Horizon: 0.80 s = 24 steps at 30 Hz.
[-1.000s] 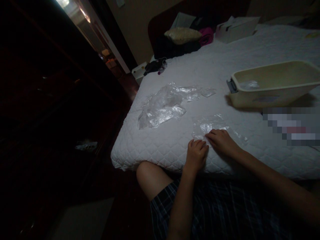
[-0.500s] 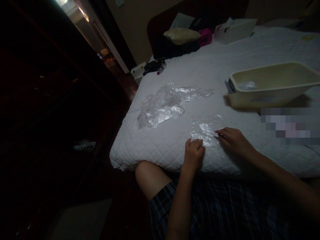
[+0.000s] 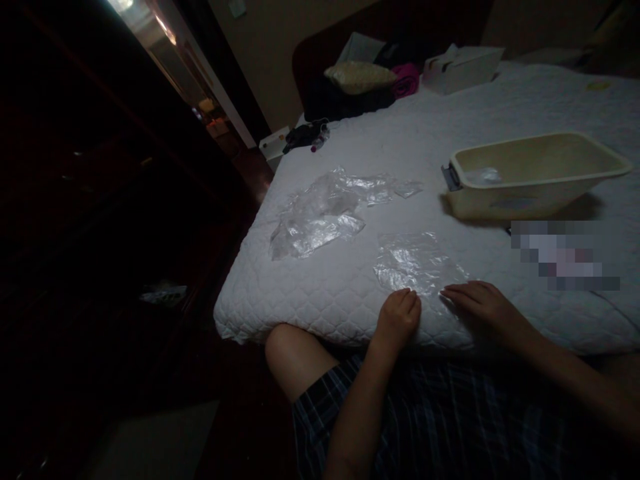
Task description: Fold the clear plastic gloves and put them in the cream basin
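Note:
A clear plastic bag lies spread flat on the white quilted bed cover near the front edge. My left hand is closed at the bag's near edge, its fingers curled together over the film. To its right, my right hand pinches the near right part of the same bag, fingers held close to the thumb. The exact grip of the fingertips is hard to see in the dim light. Farther left, a loose heap of clear plastic bags rests on the cover, touched by neither hand.
A cream plastic bin with a grey latch stands at the right, some clear plastic inside it. A blurred-out patch lies before it. At the back are a white box, a cushion and a magenta roll.
Both hands have moved toward me and slightly right, and the bag looks more spread out. My left fingers have drawn together. The view has shifted a little.

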Available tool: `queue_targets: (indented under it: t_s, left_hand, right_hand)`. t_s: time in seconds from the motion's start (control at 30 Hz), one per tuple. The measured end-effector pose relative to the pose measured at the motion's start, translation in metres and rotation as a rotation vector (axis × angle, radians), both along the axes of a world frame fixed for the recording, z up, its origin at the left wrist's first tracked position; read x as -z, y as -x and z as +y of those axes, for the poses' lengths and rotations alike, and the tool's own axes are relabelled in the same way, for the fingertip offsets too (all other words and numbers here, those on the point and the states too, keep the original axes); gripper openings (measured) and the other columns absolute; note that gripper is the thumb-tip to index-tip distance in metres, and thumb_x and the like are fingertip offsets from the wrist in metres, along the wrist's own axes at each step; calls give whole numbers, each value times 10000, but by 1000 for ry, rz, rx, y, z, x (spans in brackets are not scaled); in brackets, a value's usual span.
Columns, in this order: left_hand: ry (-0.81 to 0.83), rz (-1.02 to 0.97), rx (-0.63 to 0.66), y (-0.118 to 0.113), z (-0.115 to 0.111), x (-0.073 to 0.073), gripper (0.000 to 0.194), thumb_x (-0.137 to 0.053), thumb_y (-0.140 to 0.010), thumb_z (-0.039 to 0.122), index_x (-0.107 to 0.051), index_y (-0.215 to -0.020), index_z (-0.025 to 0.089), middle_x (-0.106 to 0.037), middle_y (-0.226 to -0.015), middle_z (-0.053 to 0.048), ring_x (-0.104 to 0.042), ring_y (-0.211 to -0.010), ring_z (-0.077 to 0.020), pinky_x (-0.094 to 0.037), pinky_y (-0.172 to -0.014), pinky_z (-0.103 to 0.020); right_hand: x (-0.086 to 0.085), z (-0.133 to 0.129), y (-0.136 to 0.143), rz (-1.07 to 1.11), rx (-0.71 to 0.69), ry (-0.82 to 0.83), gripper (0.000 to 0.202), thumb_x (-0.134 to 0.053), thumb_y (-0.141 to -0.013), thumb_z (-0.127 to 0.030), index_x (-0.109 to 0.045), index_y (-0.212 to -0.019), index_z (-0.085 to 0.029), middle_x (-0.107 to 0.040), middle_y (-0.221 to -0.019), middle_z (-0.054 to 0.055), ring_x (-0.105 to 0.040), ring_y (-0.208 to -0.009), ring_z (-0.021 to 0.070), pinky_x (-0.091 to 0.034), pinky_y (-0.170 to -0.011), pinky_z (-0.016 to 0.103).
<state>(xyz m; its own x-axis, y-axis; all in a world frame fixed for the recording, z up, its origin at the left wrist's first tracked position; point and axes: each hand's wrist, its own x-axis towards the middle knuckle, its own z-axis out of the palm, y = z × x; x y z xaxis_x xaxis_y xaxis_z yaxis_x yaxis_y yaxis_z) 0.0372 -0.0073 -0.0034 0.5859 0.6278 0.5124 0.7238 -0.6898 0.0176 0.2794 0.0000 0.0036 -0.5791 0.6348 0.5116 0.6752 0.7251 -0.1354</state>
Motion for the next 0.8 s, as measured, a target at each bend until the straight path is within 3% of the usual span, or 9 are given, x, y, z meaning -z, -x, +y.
queue_targets:
  t_s: [0.23,0.5,0.8]
  left_hand:
    - [-27,34,30,-5,-1,2,223,-478,-937,126,-665,-1049,74,-706,-1059,-141,-662,-1058,-214,-580,-912,-355]
    - [-7,10,16,-7,-1,2,242,-453,-943,133,-669,-1050,110,-700,-1078,-119,-667,-1008,-215,-590,-887,-373]
    - [-9,47,9,-9,-1,3,163,-518,-920,139,-659,-989,95,-697,-1017,-123,-656,-978,-203,-577,-872,-351]
  right_hand:
    - [0,4,3,-13,-27,-47,356,-390,-917,-158,-647,-1155,-223,-709,-1096,76,-636,-969,221,-441,-854,394]
    - [4,12,4,50,-29,36,339,-433,-860,-150,-649,-1112,-215,-724,-1012,71,-653,-933,227,-460,-839,412]
    - [-5,19,23,123,119,139,255,-442,-937,-309,-634,-1066,-201,-719,-928,97,-654,-855,236,-444,-861,433]
